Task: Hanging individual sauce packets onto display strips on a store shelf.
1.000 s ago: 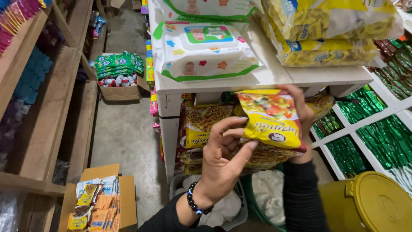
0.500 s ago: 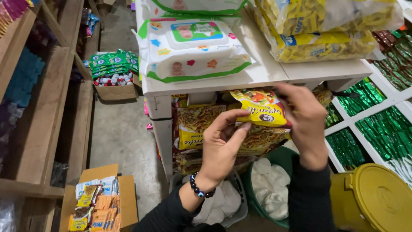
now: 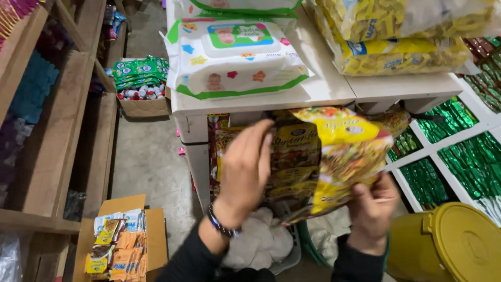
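Observation:
My right hand (image 3: pixel 371 208) grips the lower edge of a yellow snack packet (image 3: pixel 342 156) printed with food pictures, held tilted in front of me. My left hand (image 3: pixel 245 169), with a dark beaded bracelet on the wrist, reaches with fingers spread toward brown and yellow packets (image 3: pixel 293 151) stacked under the white table (image 3: pixel 334 87). Whether its fingers touch those packets is hidden by the hand itself.
Packs of wet wipes (image 3: pixel 232 55) and bags of yellow sweets (image 3: pixel 396 52) lie on the table. Green foil packets (image 3: pixel 449 156) fill white compartments at right. A yellow lidded bucket (image 3: pixel 459 245) stands lower right. Baskets of white bags (image 3: pixel 261 237) sit below. A cardboard box of sachets (image 3: pixel 122 240) rests on the floor; wooden shelves (image 3: pixel 47 130) run along the left.
The yellow packet has come closer and lower, now held from beneath by my right hand. My left hand has let go of it and moved toward the packets under the table.

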